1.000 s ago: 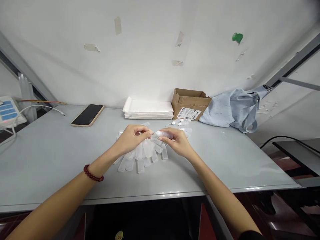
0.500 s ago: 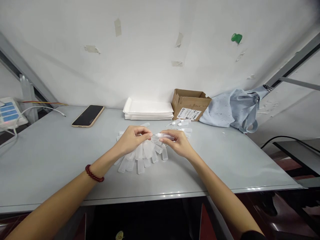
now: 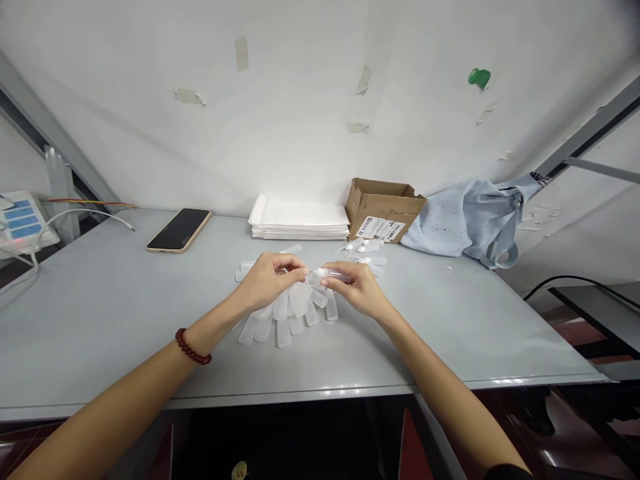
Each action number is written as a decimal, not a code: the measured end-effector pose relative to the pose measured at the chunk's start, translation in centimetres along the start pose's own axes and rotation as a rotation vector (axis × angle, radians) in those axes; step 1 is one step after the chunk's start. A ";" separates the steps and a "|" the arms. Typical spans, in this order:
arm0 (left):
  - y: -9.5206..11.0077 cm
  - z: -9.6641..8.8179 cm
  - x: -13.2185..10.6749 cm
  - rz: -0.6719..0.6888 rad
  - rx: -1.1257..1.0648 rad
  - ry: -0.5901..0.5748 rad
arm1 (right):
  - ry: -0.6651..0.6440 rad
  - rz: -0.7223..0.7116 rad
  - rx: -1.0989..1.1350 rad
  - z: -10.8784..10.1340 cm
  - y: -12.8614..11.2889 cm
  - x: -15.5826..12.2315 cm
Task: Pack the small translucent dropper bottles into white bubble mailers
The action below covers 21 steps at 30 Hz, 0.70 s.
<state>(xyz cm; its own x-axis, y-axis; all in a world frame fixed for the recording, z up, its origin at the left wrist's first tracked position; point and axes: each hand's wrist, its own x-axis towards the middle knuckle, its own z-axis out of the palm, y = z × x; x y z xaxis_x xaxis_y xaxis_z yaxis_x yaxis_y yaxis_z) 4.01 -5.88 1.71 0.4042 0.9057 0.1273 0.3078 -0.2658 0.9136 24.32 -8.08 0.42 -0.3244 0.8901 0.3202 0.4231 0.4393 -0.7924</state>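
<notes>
My right hand (image 3: pixel 357 288) grips a small clear plastic bottle (image 3: pixel 327 273) that lies sideways, its white cap pointing left. My left hand (image 3: pixel 273 279) is pinched close to the thin tip at the cap's end; what sits between its fingertips is too small to make out. Below both hands spreads a pile of translucent plastic bottles (image 3: pixel 283 330), partly hidden by the left hand. Behind the right hand lie several bottles with white caps and thin tips (image 3: pixel 369 247).
A phone (image 3: pixel 179 230) lies at the back left, near a white cable (image 3: pixel 75 212) and a power strip (image 3: pixel 23 220). White padded envelopes (image 3: pixel 300 215), a cardboard box (image 3: pixel 383 207) and a light blue cloth bag (image 3: pixel 457 220) line the wall. The grey table's front edge (image 3: pixel 320 393) runs below my forearms.
The whole view has shifted slightly, so things appear a little further right. Both hands keep their places around the bottle, with little visible movement.
</notes>
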 end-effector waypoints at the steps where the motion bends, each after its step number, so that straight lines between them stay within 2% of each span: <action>1: 0.0 0.0 0.0 0.003 0.005 0.002 | -0.001 0.000 -0.001 0.0 0.0 0.0; 21: -0.1 0.1 -0.1 0.014 0.042 0.000 | -0.021 0.001 0.020 0.2 0.1 0.0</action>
<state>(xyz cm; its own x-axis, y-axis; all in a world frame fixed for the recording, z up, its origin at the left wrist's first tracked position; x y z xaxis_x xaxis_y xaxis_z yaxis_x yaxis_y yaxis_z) 3.99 -6.01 1.62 0.4083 0.9021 0.1397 0.3381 -0.2916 0.8948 24.20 -8.08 0.24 -0.3418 0.8876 0.3087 0.4067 0.4359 -0.8029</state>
